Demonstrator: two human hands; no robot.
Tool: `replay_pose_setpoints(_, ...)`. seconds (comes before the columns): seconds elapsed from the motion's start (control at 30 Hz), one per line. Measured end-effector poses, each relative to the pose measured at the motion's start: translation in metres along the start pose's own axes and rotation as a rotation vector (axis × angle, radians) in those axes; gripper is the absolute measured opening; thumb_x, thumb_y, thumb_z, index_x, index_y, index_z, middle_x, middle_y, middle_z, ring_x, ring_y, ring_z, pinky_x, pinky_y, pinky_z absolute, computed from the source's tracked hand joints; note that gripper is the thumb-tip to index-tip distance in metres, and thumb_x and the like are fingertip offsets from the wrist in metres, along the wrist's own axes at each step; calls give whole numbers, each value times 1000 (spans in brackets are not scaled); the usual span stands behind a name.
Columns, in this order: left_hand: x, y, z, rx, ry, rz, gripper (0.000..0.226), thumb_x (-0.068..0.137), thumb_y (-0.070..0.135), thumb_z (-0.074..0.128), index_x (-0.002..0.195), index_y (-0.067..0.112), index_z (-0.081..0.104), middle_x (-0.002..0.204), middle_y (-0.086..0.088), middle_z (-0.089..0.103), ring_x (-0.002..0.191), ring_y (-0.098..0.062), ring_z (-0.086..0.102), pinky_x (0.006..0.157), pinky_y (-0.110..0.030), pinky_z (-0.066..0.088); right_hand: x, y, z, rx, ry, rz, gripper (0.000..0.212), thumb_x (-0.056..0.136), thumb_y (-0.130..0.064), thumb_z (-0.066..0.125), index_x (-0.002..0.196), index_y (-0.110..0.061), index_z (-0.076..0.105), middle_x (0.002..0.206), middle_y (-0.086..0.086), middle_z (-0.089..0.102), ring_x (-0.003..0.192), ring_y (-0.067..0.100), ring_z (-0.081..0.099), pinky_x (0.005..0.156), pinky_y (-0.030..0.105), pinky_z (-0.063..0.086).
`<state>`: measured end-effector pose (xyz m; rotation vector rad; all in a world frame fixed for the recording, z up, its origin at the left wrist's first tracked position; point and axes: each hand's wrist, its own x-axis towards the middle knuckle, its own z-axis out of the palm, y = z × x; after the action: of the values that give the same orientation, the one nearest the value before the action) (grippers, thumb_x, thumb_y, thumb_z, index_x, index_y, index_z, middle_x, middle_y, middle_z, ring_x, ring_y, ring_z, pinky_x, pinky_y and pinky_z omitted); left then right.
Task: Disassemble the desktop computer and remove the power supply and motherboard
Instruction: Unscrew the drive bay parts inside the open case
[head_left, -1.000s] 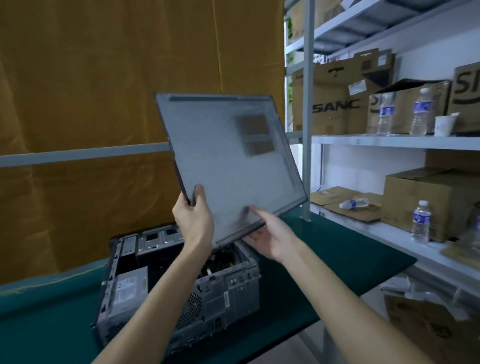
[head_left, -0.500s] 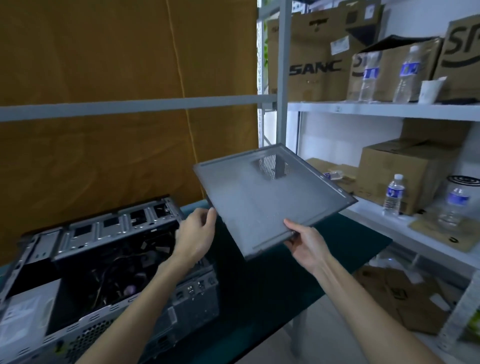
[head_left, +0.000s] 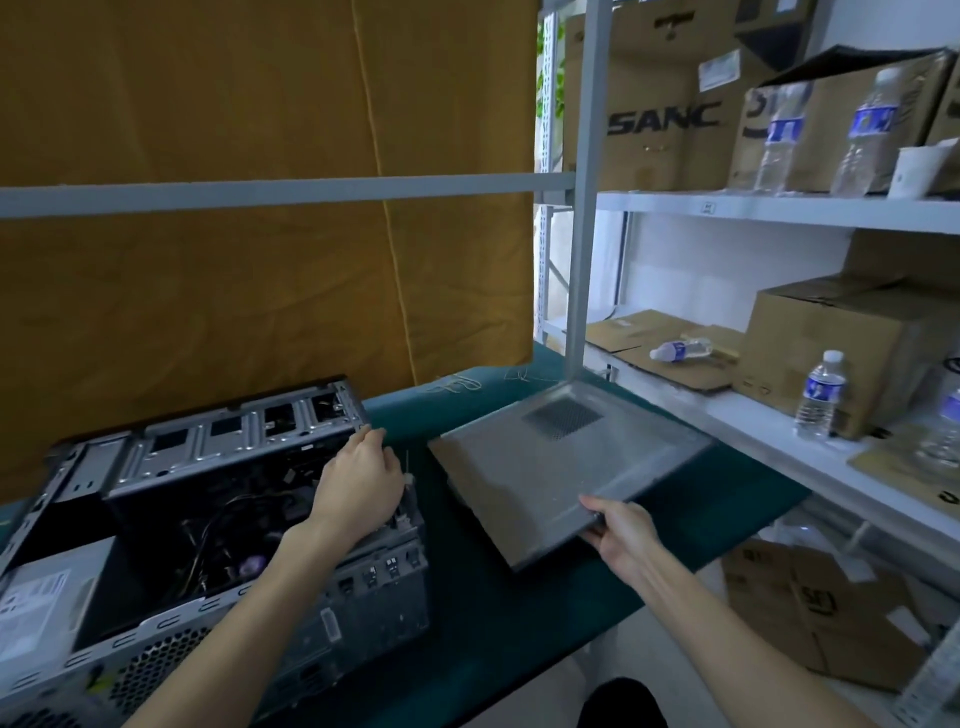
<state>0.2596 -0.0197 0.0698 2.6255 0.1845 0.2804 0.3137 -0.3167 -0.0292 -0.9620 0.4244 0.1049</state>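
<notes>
The side panel (head_left: 566, 467) lay nearly flat on the green table (head_left: 519, 623), just right of the open computer case (head_left: 208, 519). The right hand (head_left: 621, 538) pinched the panel's near edge; letting it down gently, well clear of the table's edge, would suit this step. The left hand (head_left: 361, 480) rested on the case's upper right rim, fingers curled over it. Inside, the power supply (head_left: 47, 618) sat at the near left; tangled cables (head_left: 228, 525) hid the motherboard. Bottles (head_left: 823, 395) and boxes (head_left: 841, 338) crowded the shelf (head_left: 779, 213) alongside.
</notes>
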Motion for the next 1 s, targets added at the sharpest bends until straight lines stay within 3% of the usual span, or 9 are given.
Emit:
replay_pose_setpoints(0.23,-4,6,-2,49,29,2,49,107,23,36,152,4,39,161,-11,35,148,-30,33,118,-43,33,15,-6,-7,-107,8,69,24,90,11,67,111,0,59,105,20,68,91,31,67,75,42,56)
replay_pose_setpoints(0.3,-4,6,-2,75,37,3,48,106,22,37,150,4,42,159,-11,38,146,-31,36,115,-42,35,12,-9,-12,-323,33,79,26,88,0,76,108,1,59,99,22,70,82,31,70,58,36,60)
replay_pose_setpoints(0.37,-5,7,-3,94,32,13,45,106,23,37,146,3,47,157,-12,41,142,-32,41,111,-42,38,8,-13,-18,-613,61,109,34,87,-18,82,101,3,60,75,19,71,60,26,70,44,28,55)
replay_pose_setpoints(0.43,-4,5,-3,106,19,22,42,106,23,37,140,3,51,151,-12,46,136,-34,46,107,-42,41,6,-22,-21,-984,83,130,38,90,-32,79,84,0,60,54,12,64,42,18,60,40,23,45)
replay_pose_setpoints(0.53,-2,-2,-6,126,8,52,41,106,27,38,136,3,54,147,-13,50,132,-33,49,105,-42,43,5,-37,-17,-1482,101,6,35,92,-28,71,68,-5,62,48,6,62,35,15,52,40,18,38)
replay_pose_setpoints(0.7,3,-18,-16,159,6,159,52,106,40,40,151,15,46,160,-6,39,146,-25,39,117,-38,36,7,-15,50,-1623,-100,-454,30,94,-30,65,68,-16,60,71,7,64,77,30,66,72,36,51)
replay_pose_setpoints(0.77,6,-27,-21,153,4,211,48,107,40,41,150,20,48,159,-2,42,144,-22,42,116,-35,37,10,12,79,-1591,-257,-490,26,98,-37,64,108,-13,71,113,10,70,111,28,65,97,36,50)
replay_pose_setpoints(0.83,9,-37,-27,108,-1,259,44,107,37,43,148,25,51,157,2,45,143,-18,43,116,-33,37,18,39,96,-1651,-409,-448,53,102,-37,58,147,-10,50,148,10,49,138,29,46,115,38,35)
replay_pose_setpoints(1.0,12,-51,-30,-8,-3,290,39,105,30,49,144,29,55,152,9,49,138,-15,49,110,-27,40,32,77,93,-1857,-413,-590,45,108,-28,42,151,-15,43,148,16,40,141,35,35,117,40,29)
